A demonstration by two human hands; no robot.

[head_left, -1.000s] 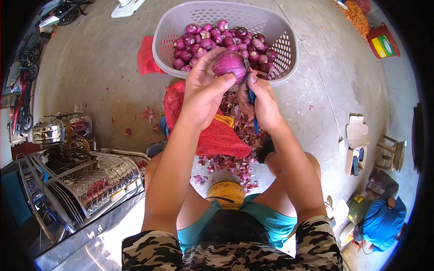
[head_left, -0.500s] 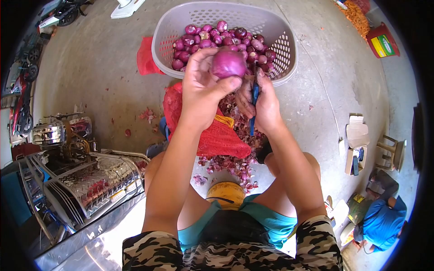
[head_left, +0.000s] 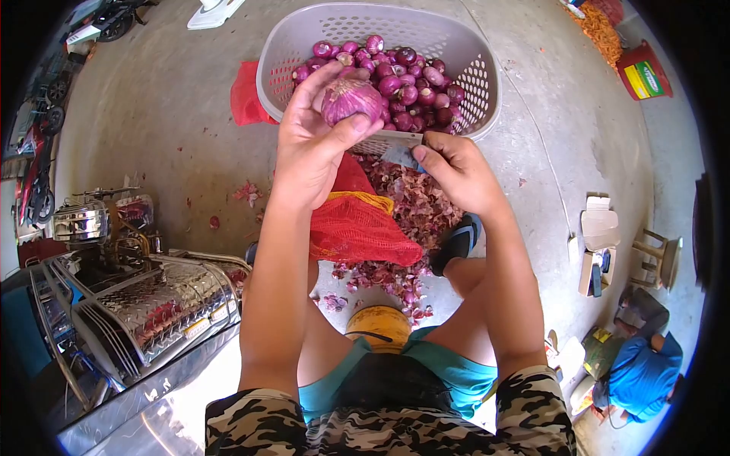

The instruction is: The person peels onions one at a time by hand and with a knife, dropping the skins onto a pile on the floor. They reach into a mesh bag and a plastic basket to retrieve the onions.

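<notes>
My left hand is wrapped round a large purple onion, held up over the near edge of the grey basket. To its right, my right hand grips a small knife, whose blade points left, below the onion and apart from it. Several peeled purple onions lie in the basket behind my hands. Beneath them, a red mesh bag rests on the floor beside a heap of dry onion skins.
A yellow round object is between my legs. At the left stands a metal vehicle frame. An open cardboard box, a wooden stool and a red bucket are on the right. A person in blue is at the lower right.
My left hand has moved slightly left with the onion, which has turned. My right hand has moved apart from it to the right and lower, and the knife now points left.
</notes>
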